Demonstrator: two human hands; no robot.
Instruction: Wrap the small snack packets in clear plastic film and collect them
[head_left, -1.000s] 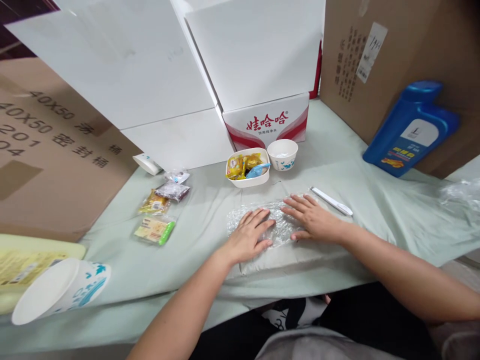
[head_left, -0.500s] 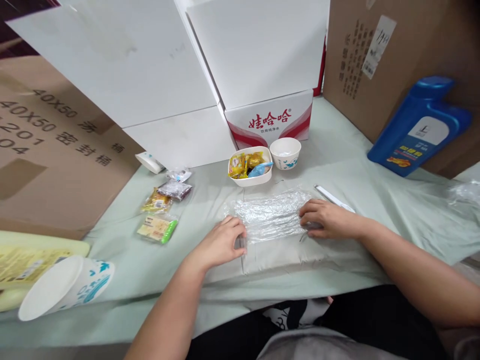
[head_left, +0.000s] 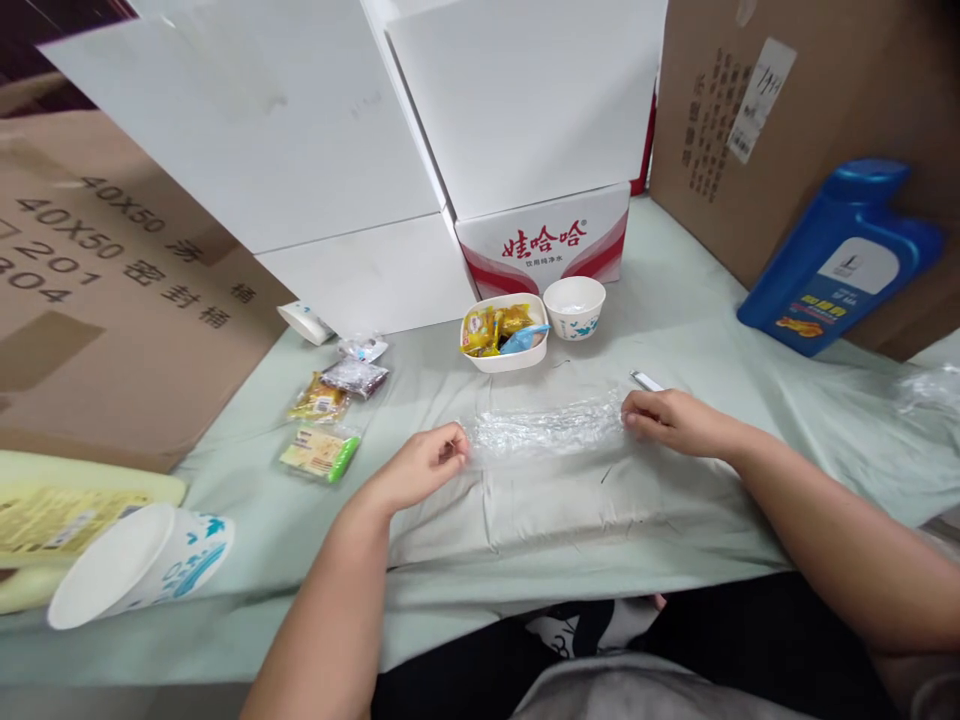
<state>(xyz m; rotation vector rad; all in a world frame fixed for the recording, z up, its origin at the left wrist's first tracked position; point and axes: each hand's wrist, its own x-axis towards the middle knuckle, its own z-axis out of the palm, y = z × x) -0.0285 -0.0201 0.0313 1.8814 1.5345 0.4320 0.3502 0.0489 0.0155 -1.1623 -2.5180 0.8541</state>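
Observation:
A crinkled sheet of clear plastic film (head_left: 546,430) lies stretched across the pale green cloth (head_left: 675,320) in front of me. My left hand (head_left: 420,468) pinches its left end with curled fingers. My right hand (head_left: 666,418) pinches its right end, just in front of a white pen-like stick (head_left: 646,380). Behind the film stand a white rectangular dish (head_left: 504,338) filled with small snack packets and a small white paper bowl (head_left: 574,306).
Loose snack packets (head_left: 324,432) lie at the left. A stack of paper cups (head_left: 142,565) lies on its side at the near left. A blue bottle (head_left: 838,262) leans on a cardboard box at the right. White boxes (head_left: 465,150) stand behind.
My hands went from lying flat on the film to gripping its two ends. They have moved apart, and the film is now pulled into a narrower strip.

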